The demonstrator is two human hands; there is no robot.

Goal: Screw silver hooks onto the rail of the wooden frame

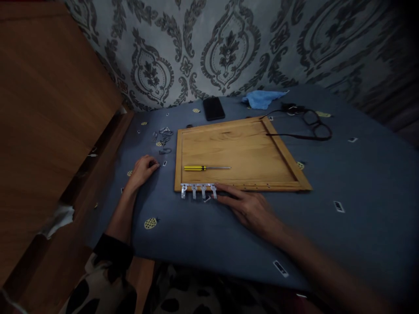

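A shallow wooden tray-like panel [229,150] with a raised frame lies on the cloth-covered table. Along the left part of its near edge sits a row of several silver metal hooks [194,191]. My right hand [253,209] reaches in from the right, its fingertips holding the rightmost metal hook [214,191] against the frame. On the panel lies a screwdriver [207,168] with a yellow-and-black handle. My left hand [144,171] rests on the cloth left of the panel, fingers curled together; what they hold, if anything, is too small to tell.
Several loose metal hooks [166,138] lie beyond my left hand. A black phone [214,108], a blue cloth [262,99] and dark-framed glasses [316,126] lie behind the panel, one glasses arm over its frame. A wooden cabinet [49,109] borders the left side.
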